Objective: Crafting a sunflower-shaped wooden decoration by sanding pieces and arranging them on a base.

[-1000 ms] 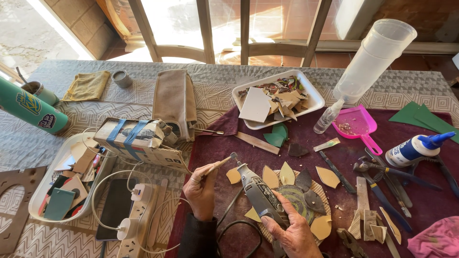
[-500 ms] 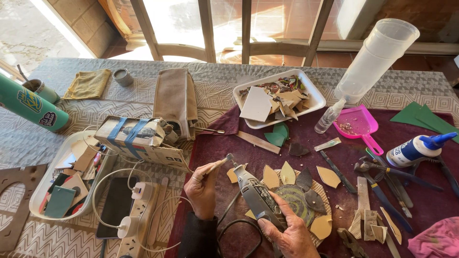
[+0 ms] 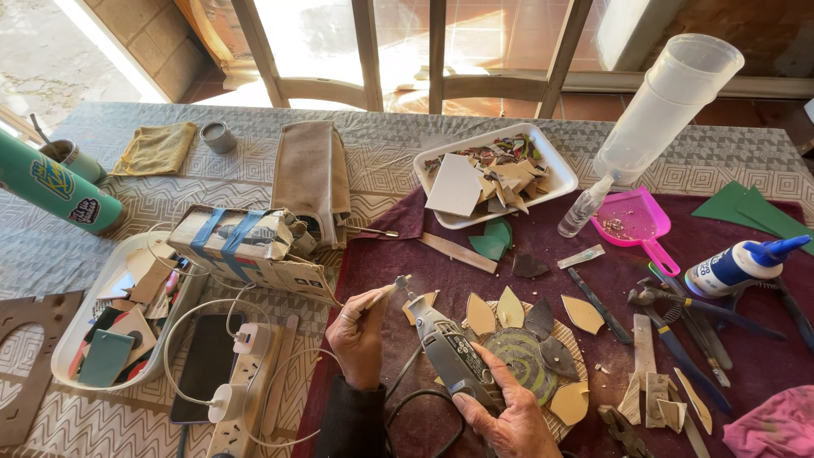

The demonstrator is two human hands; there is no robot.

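Observation:
My left hand (image 3: 358, 336) pinches a small thin pointed piece (image 3: 380, 296) and holds it up toward the tip of a grey corded rotary tool (image 3: 448, 354). My right hand (image 3: 507, 410) grips that tool by its body, its bit pointing up-left at the piece. Just right of the tool lies a round mosaic (image 3: 532, 356) with a green spiral centre and yellow and dark leaf-shaped tile petals around it, on a dark red cloth (image 3: 475, 271).
A white tray of tile scraps (image 3: 555, 161), stacked clear cups (image 3: 670, 102), a pink dustpan (image 3: 636, 222), a glue bottle (image 3: 738, 265) and pliers (image 3: 678, 309) lie to the right. On the left are a taped box (image 3: 246, 246), a white tray (image 3: 64, 360), a power strip (image 3: 242, 386), a phone (image 3: 203, 365), and a green bottle (image 3: 51, 188).
Both hands and the tool have stayed almost still; the left hand's piece has shifted slightly against the tool's tip.

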